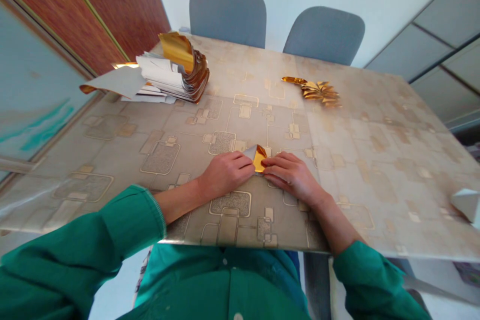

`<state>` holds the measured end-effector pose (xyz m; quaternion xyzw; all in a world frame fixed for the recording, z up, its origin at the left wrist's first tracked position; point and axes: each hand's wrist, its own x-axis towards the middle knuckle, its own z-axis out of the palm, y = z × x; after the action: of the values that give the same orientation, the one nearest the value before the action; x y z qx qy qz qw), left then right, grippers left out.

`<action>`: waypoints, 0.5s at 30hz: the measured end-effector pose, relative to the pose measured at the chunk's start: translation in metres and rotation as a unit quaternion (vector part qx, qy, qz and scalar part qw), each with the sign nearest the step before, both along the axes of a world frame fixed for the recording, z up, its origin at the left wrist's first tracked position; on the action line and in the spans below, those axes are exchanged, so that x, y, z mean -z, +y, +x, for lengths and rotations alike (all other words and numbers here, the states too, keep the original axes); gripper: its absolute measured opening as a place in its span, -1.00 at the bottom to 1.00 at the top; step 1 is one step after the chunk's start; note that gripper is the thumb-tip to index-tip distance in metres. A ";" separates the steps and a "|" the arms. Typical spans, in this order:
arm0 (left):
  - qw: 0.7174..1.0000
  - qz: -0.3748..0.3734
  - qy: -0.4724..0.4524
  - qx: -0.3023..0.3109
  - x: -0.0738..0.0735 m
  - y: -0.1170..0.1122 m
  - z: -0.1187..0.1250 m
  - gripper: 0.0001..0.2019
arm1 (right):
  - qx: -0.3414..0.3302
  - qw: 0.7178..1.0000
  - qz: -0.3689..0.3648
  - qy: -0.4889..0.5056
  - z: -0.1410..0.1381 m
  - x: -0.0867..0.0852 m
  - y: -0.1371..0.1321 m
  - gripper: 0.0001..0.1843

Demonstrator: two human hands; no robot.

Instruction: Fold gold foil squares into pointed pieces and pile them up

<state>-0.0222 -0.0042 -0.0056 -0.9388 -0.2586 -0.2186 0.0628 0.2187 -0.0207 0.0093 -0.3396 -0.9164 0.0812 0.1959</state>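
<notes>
A small folded sheet of gold-and-silver foil paper point(258, 158) lies on the patterned table top point(375, 155), close to my body. My left hand point(227, 175) presses its left side, and my right hand point(290, 177) holds its right side, fingertips meeting at the fold. The hands hide its lower part. Farther off, at the back left, stands a stack of folded gold-backed papers with white sheets point(191, 77). A fan of joined gold folded pieces point(318, 92) lies at the back right, out of reach of both hands.
Two grey chairs point(227, 14) point(324, 35) stand behind the far table edge. A wooden cabinet point(127, 10) stands at the back left. A loose grey sheet point(112, 82) sticks out past the table's left side. A white paper piece point(467, 205) sits at the right edge.
</notes>
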 end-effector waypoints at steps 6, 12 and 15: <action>0.997 -0.045 -0.021 0.056 -0.001 0.005 -0.009 -0.77 | 0.031 1.000 -0.003 0.001 -0.008 0.003 -0.002 -0.75; 0.993 -0.017 0.025 0.112 -0.004 0.008 -0.017 -0.76 | 0.091 0.996 -0.002 0.002 -0.019 0.008 -0.001 -0.74; 0.994 -0.020 0.027 0.106 -0.004 0.006 -0.016 -0.75 | 0.121 0.993 -0.005 -0.003 -0.026 0.010 0.001 -0.73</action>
<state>-0.0378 0.0020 -0.0018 -0.9677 -0.1601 -0.1929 0.0271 0.1925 -0.0202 -0.0012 -0.4491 -0.8688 0.0607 0.1996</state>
